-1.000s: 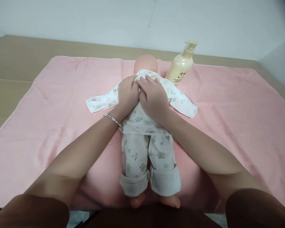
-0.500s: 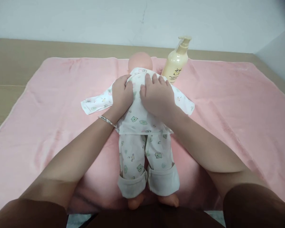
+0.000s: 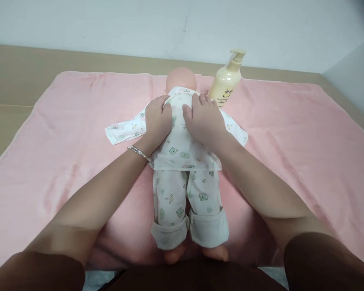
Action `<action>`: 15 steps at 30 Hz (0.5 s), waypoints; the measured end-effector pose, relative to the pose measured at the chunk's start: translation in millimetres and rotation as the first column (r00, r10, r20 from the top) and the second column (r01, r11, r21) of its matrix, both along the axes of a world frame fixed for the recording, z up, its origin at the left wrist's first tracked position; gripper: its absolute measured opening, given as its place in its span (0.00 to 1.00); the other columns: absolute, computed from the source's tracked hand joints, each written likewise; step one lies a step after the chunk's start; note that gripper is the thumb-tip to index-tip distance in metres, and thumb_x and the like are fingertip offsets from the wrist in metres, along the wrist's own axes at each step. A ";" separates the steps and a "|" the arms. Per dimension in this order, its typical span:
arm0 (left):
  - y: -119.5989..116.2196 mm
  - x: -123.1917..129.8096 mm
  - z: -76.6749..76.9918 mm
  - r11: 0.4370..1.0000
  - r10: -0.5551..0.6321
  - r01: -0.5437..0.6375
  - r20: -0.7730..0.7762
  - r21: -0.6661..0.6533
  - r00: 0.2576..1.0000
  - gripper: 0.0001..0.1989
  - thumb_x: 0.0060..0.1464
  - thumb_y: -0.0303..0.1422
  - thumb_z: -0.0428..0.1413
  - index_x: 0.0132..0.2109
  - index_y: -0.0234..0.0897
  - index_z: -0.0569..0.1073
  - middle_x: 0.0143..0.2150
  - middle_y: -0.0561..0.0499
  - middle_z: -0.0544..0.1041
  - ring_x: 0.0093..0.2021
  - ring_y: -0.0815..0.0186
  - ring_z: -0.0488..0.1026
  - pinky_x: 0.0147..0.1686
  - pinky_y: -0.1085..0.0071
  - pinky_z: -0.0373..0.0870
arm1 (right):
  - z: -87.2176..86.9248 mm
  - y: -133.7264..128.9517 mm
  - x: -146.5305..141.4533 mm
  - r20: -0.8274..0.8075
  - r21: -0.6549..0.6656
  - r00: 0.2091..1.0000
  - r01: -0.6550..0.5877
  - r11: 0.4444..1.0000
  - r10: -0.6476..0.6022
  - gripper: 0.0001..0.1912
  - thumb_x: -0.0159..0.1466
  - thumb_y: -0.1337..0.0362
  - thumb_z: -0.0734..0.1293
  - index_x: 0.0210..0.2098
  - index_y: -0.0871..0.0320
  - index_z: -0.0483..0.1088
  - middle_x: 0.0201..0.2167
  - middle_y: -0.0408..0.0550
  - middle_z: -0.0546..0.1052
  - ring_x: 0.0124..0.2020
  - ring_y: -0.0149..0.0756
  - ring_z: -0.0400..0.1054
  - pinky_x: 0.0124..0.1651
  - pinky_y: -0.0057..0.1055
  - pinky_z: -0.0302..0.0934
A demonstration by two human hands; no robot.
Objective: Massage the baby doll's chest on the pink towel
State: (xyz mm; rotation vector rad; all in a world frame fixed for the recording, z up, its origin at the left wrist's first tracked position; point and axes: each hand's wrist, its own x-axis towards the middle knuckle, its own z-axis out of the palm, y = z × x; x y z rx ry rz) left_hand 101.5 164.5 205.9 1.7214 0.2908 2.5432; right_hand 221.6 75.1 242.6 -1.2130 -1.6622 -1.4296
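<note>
A baby doll [image 3: 182, 79] lies stretched out in front of me with no face showing, its bald head at the far end and its feet towards me. It wears a white long-sleeved top [image 3: 182, 141] and matching trousers [image 3: 171, 194] printed with small animals, the cuffs rolled up. My left hand [image 3: 159, 119] wraps around the doll's left-side shoulder, thumb on its upper back, fingertips hidden. On the other shoulder my right hand [image 3: 208, 119] is closed over the cloth, fingers bent over the edge and thumb on the back.
A pale yellow pump bottle [image 3: 226, 81] with a cow picture stands tilted in view beyond my right hand. Under everything spreads a pink blanket [image 3: 291, 141] on a wooden surface [image 3: 12, 76]. A white wall [image 3: 109, 28] rises behind.
My right hand's fingers, spread flat across the upper back before, now bend over the shoulder. My left hand keeps its place on the doll. The view has shifted slightly.
</note>
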 end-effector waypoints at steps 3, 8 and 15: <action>2.5 0.9 0.8 1.000 -0.019 0.019 -0.001 0.008 1.000 0.16 0.63 0.29 0.46 0.44 0.41 0.79 0.48 0.48 0.85 0.52 0.59 0.79 0.59 0.62 0.76 | -36.0 -6.3 -14.7 0.153 0.009 0.988 -0.022 1.000 0.020 0.30 0.75 0.62 0.57 0.73 0.67 0.61 0.77 0.66 0.60 0.80 0.65 0.50 0.80 0.70 0.43; 4.2 0.6 1.9 0.999 -0.046 0.046 0.001 -0.020 0.999 0.16 0.66 0.31 0.45 0.45 0.40 0.79 0.49 0.46 0.84 0.53 0.58 0.79 0.62 0.59 0.75 | -27.3 -16.1 -25.7 0.281 -0.141 0.960 0.032 0.989 0.009 0.29 0.73 0.68 0.55 0.71 0.63 0.67 0.77 0.55 0.62 0.81 0.55 0.50 0.83 0.62 0.42; -6.9 1.9 -0.4 0.997 0.080 -0.078 -0.071 0.027 0.994 0.11 0.66 0.32 0.47 0.44 0.41 0.76 0.49 0.43 0.82 0.59 0.54 0.75 0.71 0.55 0.69 | 27.7 6.0 7.5 -0.028 -0.050 0.998 -0.063 0.997 0.062 0.28 0.76 0.52 0.55 0.66 0.64 0.69 0.72 0.65 0.69 0.76 0.59 0.59 0.77 0.63 0.54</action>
